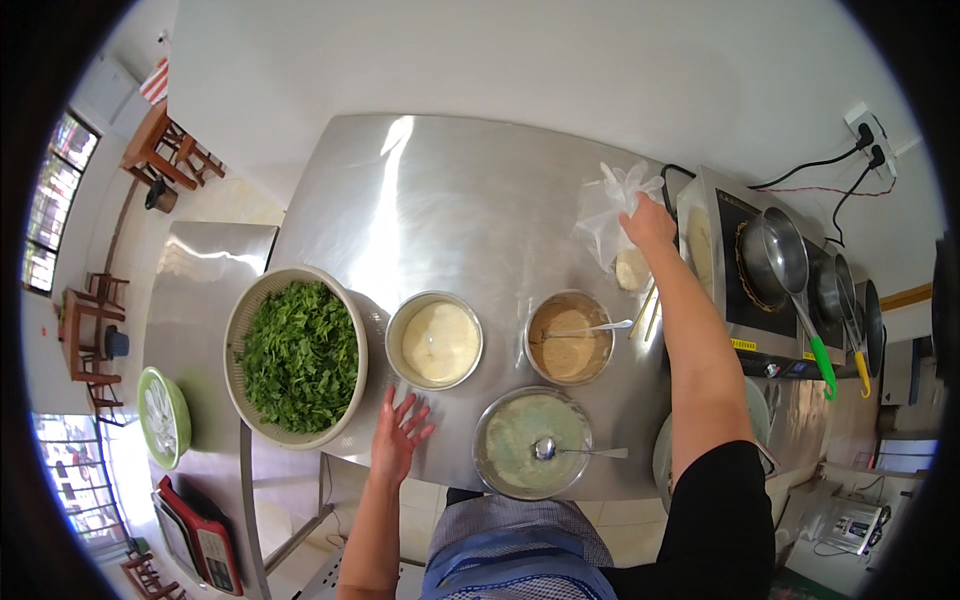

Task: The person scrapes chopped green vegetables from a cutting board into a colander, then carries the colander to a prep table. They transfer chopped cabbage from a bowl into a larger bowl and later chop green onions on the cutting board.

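Note:
My left hand (395, 442) holds nothing, its fingers spread at the table's front edge, just below a steel pot of pale yellow powder or batter (441, 341). To its left stands a plastic colander (358, 330) full of chopped leafy greens (304, 360). Reaching far to the right, my right hand (651, 221) grips clear plastic (611, 202) with glove-like finger shapes. Beneath that lies a pale round item (631, 270). A steel pot of light brown paste (568, 337) has a spoon in it. Nearer me is a steel bowl of pale green mixture (534, 442) with a spoon (545, 449).
Right of the steel table (480, 202) stands an induction cooker (757, 292) bearing a steel ladle pan (776, 247) with a green-hooked handle. Chopsticks (643, 311) lie near it. A green basket (165, 420) and a red kitchen scale (199, 536) are on the left side table.

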### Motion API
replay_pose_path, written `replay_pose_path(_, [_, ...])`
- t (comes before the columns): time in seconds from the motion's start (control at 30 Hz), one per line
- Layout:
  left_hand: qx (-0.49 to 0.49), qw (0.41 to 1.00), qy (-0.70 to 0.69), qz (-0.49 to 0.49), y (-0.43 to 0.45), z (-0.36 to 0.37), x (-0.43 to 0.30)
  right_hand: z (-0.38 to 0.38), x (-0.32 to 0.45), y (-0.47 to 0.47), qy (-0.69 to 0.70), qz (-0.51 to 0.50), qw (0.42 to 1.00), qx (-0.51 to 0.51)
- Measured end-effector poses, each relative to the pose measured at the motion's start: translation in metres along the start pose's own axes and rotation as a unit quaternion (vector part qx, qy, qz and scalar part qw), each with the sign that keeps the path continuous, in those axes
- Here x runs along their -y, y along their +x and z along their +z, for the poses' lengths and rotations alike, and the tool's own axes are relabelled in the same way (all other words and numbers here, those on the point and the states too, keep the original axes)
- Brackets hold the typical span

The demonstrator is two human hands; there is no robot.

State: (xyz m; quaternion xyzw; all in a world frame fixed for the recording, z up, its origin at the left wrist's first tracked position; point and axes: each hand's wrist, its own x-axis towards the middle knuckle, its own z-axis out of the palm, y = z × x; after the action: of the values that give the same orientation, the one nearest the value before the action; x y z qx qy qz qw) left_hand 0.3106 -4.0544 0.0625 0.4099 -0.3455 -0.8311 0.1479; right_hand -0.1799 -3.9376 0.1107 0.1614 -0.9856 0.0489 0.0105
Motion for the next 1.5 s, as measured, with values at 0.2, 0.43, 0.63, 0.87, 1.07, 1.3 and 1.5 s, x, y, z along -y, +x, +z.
replay_pose_path(0.2, [0.006, 0.999, -0.037, 0.026, 0.025, 0.023, -0.012, -0.005, -0.042, -0.021, 0.114, -0.004, 0.992, -0.047])
replay_pose_path(0.43, [-0.001, 0.999, -0.034, 0.007, 0.054, 0.042, -0.028, 0.0, -0.081, -0.01, 0.478, 0.162, 0.857, 0.104])
replay_pose_path(0.63, [0.034, 0.995, -0.089, 0.018, 0.08, 0.063, -0.029, 0.013, -0.092, -0.003, 0.699, 0.185, 0.675, 0.147])
replay_pose_path(0.87, [0.037, 0.992, -0.122, 0.019, 0.078, 0.059, -0.032, -0.003, -0.094, -0.031, 0.705, 0.19, 0.681, 0.056])
replay_pose_path(1.07, [0.041, 0.976, -0.21, 0.026, 0.082, 0.07, -0.033, 0.024, -0.062, -0.149, 0.763, 0.232, 0.597, 0.086])
replay_pose_path(1.3, [0.058, 0.975, -0.211, 0.02, 0.108, 0.086, -0.035, 0.05, -0.039, -0.268, 0.724, 0.354, 0.546, 0.23])
replay_pose_path(1.5, [0.069, 0.984, -0.162, 0.029, 0.111, 0.091, -0.041, 0.059, -0.006, -0.251, 0.785, 0.383, 0.428, 0.231])
